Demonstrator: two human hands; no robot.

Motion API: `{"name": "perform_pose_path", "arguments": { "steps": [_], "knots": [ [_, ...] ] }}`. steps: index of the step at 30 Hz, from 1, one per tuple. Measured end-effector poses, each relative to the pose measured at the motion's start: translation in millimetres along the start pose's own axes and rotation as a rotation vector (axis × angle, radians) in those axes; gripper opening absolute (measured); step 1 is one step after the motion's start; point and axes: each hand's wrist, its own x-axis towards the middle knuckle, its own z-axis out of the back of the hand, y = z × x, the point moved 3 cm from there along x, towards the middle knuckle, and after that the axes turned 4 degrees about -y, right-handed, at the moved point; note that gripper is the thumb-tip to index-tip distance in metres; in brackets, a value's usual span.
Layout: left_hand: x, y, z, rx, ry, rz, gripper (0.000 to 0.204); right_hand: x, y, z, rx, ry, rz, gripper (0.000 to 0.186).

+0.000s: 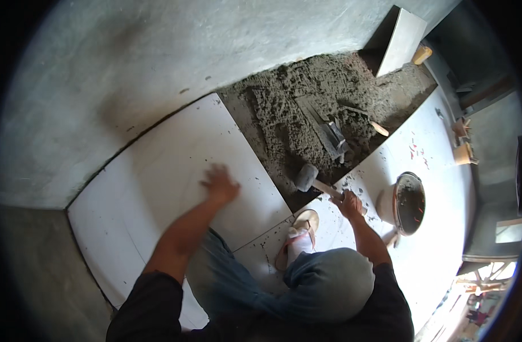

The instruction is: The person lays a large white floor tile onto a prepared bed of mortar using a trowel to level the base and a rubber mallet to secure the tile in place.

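Observation:
My right hand (350,206) grips the wooden handle of a rubber mallet (307,178). The grey mallet head is over the edge of the mortar bed (295,125), just past the corner of a large white floor tile (175,165). Above that tile is my left hand (220,183), slightly smeared by motion, fingers spread and nothing in them. Whether its fingertips touch the tile I cannot tell. On the rough grey mortar lie a flat metal trowel (327,134) and a smaller tool with a wooden handle (379,129).
A bucket (409,204) with mortar residue stands on the white tiles to my right. One loose tile (402,41) leans upright at the far end of the mortar. A bare plastered wall (158,51) runs along the left and far side. My sandalled foot (299,239) is beside the tile corner.

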Motion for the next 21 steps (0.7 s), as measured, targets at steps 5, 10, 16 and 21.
{"name": "perform_pose_path", "arguments": {
  "steps": [5, 10, 16, 21],
  "knots": [
    [-63, -117, -75, 0.184, -0.11, -0.837, 0.05, -24, 23, -43, 0.17, -0.295, 0.111, 0.06],
    [-92, -168, -63, 0.345, 0.162, -0.725, 0.054, -11, 81, -68, 0.496, -0.516, 0.425, 0.052],
    [-70, -162, -92, 0.424, -0.036, -0.864, 0.059, 16, 159, -68, 0.803, 0.139, 0.189, 0.034],
    [-89, -186, -66, 0.489, -0.075, -0.816, 0.066, 48, 175, -64, 0.712, 0.876, 0.273, 0.052]
  ]
}}
